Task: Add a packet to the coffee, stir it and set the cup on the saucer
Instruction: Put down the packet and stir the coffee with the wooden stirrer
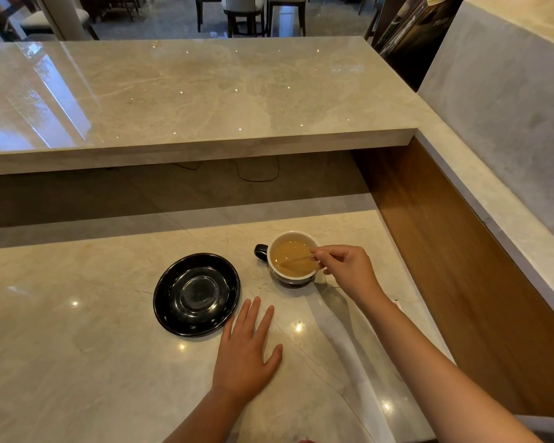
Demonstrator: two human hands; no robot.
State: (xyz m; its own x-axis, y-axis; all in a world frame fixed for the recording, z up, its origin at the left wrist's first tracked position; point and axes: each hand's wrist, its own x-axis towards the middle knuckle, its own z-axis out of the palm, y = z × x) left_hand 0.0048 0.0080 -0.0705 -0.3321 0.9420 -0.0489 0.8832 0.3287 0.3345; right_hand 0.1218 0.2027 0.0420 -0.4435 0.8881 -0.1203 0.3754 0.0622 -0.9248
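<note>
A cup (293, 276), white inside and dark outside with its handle pointing left, stands on the marble counter and holds light brown coffee. A thin wooden stir stick (296, 260) slants into the coffee. My right hand (346, 271) pinches the stick's upper end at the cup's right rim. An empty black saucer (196, 295) lies to the left of the cup, apart from it. My left hand (248, 353) rests flat on the counter, fingers spread, just right of the saucer's near edge. No packet shows clearly.
A raised marble bar top (205, 97) runs across behind the work counter. A wooden side panel (445, 266) and marble ledge close off the right. A small pink-and-white scrap (397, 304) peeks out behind my right forearm. Chairs stand in the far room.
</note>
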